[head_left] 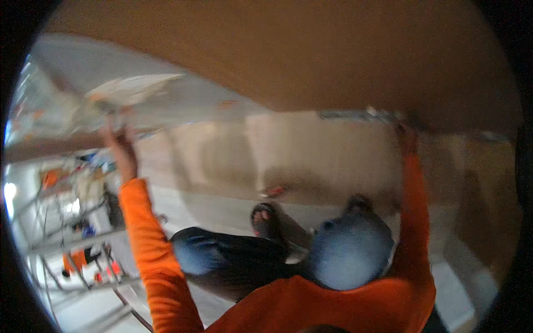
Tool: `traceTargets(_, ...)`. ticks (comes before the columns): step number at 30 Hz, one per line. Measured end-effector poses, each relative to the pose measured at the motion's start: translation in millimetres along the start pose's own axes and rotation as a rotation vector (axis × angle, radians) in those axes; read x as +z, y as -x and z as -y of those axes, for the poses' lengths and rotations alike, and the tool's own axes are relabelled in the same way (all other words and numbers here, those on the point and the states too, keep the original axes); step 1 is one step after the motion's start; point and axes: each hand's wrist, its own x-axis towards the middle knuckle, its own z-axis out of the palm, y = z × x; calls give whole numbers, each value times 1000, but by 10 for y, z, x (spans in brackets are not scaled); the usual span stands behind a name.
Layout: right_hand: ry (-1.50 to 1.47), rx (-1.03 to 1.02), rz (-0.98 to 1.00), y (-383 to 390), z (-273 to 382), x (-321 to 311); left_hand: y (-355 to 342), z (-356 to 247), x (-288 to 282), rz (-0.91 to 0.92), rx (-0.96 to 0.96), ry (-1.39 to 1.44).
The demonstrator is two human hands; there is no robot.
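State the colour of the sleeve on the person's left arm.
The left sleeve is bright orange, seen best in the head view.

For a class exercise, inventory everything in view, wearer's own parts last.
Panel: one, brown, top
Blurred sheet: one, cream, upper left
Surface: one, tan, centre
Floor: one, pale, below centre
Small object: one, reddish, centre
Metal framework: one, grey, left
Clutter: uncountable, mixed, left
Another person: one, orange top, lower left
Block: one, white, lower right
Hands, bare: left hand, upper left; right hand, upper right
Sleeves: two, orange, both sides
Jeans: one pair, blue, lower centre
Sandalled foot: one, dark, centre
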Motion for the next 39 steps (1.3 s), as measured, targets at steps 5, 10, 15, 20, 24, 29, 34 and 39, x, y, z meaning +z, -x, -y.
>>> traceTargets(5, -85, -477, -142, 208, 116, 222, 285, -311, -89, -120, -6, -67)
traceTargets(10, 88, -425, -91, 256, -11, -9, 383, -273, 258, -169, -58, -83)
traceTargets(15, 71, -429, -12, 317, 488, 153, 278, -151, -68, -183, -82, -170)
traceTargets(20, -305, -513, 152, -17, 179, 631, 212, -41, -310, -252, -92, -173)
traceTargets(24, 333, -611, -4, -438, -344, 293, 73, -81, -71, -269, -3, -93)
traceTargets(29, 617, -585, 35, -430, -37, 572, 229, -150, -403, -411, 47, -122)
traceTargets(34, 736, -756, 14, -261, 201, 560, 143, -142, -430, -452, 54, -157)
traceTargets(39, 484, -741, 34, -175, 527, 696, 88, 34, -507, -325, 62, -258)
